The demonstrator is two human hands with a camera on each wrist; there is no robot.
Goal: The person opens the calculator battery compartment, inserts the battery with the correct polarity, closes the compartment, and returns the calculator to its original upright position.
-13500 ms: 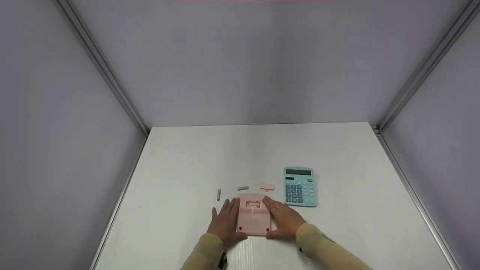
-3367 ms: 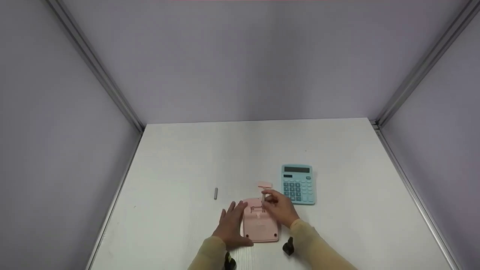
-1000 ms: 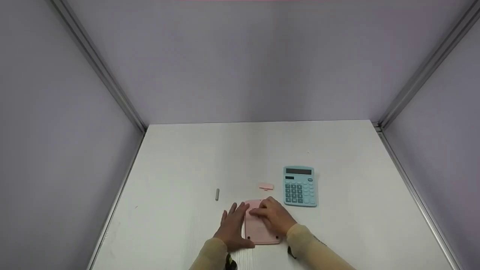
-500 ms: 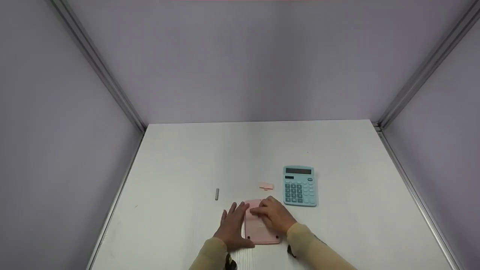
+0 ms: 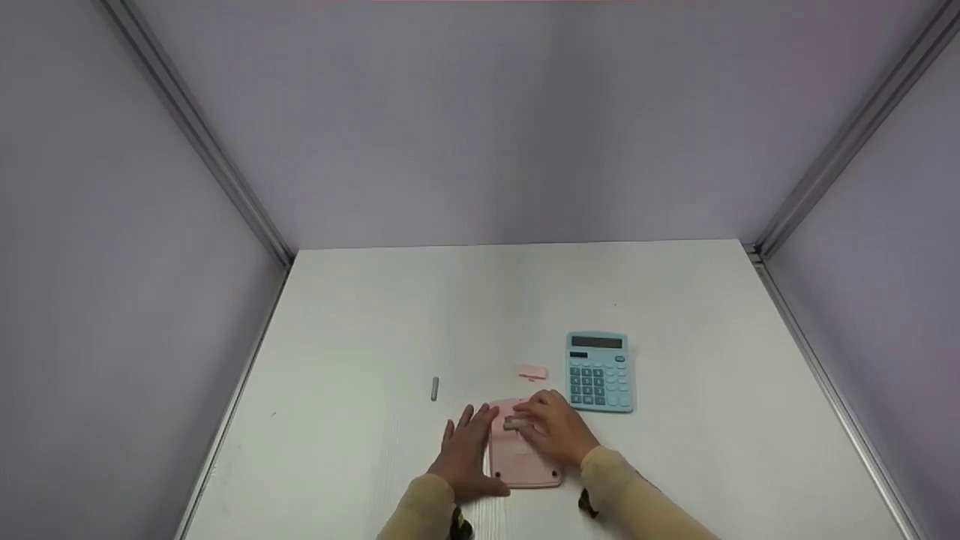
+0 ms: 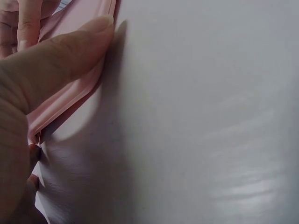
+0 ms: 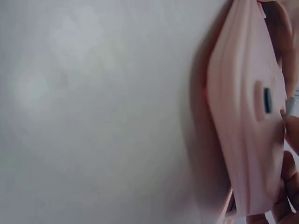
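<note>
And here, at the lower centre of the frame, the pink calculator (image 5: 523,463) is seen back-up, its left and bottom edges touched by the left hand (image 5: 459,459), fingers extended, nothing clasped. Over its back, a small battery (image 5: 511,425) is pinched in the fingertips of the right hand (image 5: 561,433)! Above, a pink battery cover (image 5: 533,372) is seen, flanked by a loose battery (image 5: 434,388) at left and a blue calculator (image 5: 600,372) at right.

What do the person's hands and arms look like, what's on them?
The left hand and right hand have no gloves. The left sleeve and right sleeve are long and yellowish tan. A small black thing shows by each sleeve.
</note>
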